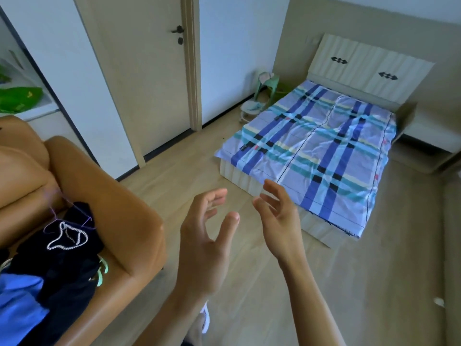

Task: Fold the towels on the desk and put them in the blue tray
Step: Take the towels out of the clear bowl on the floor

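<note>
My left hand (204,240) and my right hand (279,221) are raised side by side over the wooden floor, palms turned toward each other, fingers spread, nothing in either. No towels, desk or blue tray appear in the head view. Both forearms reach in from the bottom edge.
An orange-brown sofa (104,196) stands at the left with dark and blue clothes (57,265) piled on its seat. A low bed with a blue plaid sheet (319,151) lies ahead on the right. A closed door (149,71) and a green stool (267,86) are farther back.
</note>
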A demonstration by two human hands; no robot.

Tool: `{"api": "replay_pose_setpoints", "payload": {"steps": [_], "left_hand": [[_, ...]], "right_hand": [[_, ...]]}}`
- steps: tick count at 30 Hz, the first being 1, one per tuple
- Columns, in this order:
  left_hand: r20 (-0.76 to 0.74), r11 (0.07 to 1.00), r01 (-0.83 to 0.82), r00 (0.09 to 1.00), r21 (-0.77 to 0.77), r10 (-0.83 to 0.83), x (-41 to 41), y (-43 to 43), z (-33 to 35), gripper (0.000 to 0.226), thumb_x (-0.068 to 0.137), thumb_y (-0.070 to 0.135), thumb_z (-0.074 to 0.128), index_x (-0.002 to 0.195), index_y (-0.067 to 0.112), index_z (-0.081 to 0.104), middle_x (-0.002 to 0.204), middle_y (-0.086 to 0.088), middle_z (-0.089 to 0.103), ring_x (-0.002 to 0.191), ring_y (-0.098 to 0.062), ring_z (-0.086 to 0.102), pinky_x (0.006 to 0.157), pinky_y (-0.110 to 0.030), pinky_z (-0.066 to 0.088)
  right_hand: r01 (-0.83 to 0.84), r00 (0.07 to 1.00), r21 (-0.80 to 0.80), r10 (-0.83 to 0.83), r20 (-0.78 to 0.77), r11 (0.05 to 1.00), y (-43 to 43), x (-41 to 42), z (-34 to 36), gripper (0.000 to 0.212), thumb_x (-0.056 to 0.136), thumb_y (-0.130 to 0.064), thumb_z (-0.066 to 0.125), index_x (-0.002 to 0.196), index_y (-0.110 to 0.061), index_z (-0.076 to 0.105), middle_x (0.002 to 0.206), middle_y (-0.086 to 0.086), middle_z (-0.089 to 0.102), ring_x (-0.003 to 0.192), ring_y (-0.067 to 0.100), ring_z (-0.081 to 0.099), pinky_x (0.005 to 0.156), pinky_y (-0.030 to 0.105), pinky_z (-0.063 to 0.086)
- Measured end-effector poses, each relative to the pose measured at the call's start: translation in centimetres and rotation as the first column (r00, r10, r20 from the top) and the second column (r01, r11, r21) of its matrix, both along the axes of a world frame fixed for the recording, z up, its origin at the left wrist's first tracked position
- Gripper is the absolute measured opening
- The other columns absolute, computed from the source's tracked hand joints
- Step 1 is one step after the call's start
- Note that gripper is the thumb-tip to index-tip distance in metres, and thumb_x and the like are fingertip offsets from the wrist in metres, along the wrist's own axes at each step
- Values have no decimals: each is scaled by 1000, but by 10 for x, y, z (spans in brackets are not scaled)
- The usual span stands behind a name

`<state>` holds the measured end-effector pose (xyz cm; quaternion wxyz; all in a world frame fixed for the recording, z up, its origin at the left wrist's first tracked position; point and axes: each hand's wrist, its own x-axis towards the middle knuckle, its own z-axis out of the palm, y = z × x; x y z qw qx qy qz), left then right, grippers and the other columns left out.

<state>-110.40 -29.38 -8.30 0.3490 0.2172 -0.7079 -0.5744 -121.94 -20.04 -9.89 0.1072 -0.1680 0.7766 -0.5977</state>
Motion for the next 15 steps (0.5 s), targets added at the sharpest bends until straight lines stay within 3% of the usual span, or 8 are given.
{"api": "replay_pose_setpoints", "payload": {"steps": [5,12,15], "left_hand": [[-28,1000,22,999,19,-21,-97,-86,-1,43,84,46,58,121,24,61,121,15,66,119,-7,61,103,-33,49],[-28,1000,24,999,-3,-24,-205,-198,17,40,86,44,58,120,22,61,121,14,67,119,-7,62,102,-33,50],[-28,1000,-3,1000,3,4,-240,-241,16,32,89,34,61,119,22,62,119,13,67,118,-10,62,102,-34,50]], "right_hand": [[-30,999,17,30,-28,999,-86,-90,0,44,96,-32,63,138,-36,51,136,-25,55,124,-3,54,101,27,47],[19,1000,-7,-19,-5,1000,-194,-198,14,39,96,-30,63,134,-35,54,125,-28,57,124,5,58,105,36,49],[19,1000,-1,-19,-10,1000,-236,-238,11,43,97,-27,62,139,-29,54,132,-23,58,125,4,57,107,39,49]]}}
